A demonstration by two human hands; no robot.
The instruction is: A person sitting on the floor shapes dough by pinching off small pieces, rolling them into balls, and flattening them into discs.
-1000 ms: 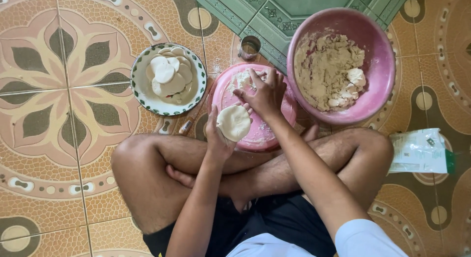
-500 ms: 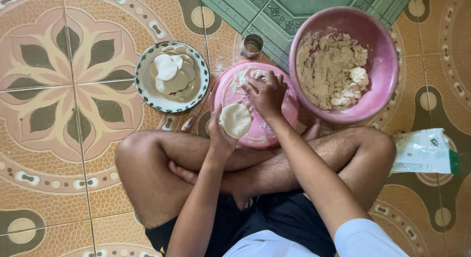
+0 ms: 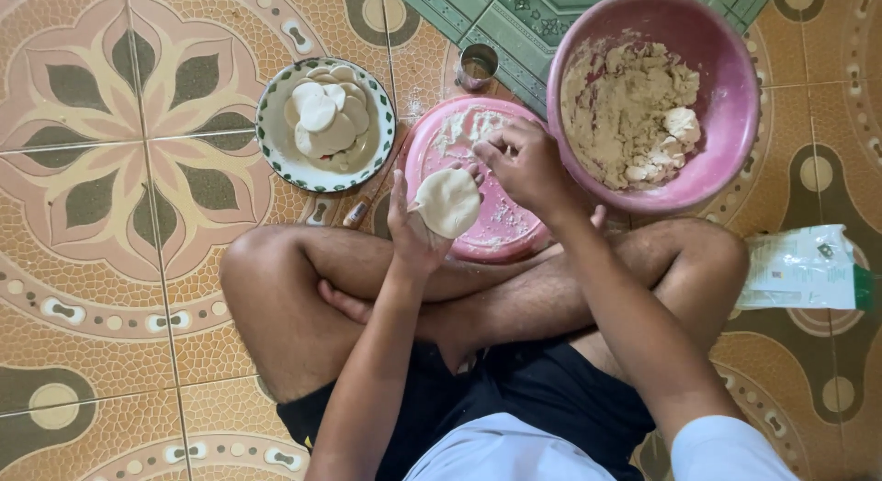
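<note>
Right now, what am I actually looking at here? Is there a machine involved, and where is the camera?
No machine: a person sits cross-legged on a patterned tiled floor, and the single camera is worn on their head, looking straight down at their own arms and legs. The left hand holds a flat round disc of pale dough on its palm. The right hand hovers over a floury pink plate, fingers pinched together. Beside it stand a large pink bowl of brownish filling, a green-rimmed plate stacked with more dough discs, and a small metal cup. A white and green packet lies by the knee.
</note>
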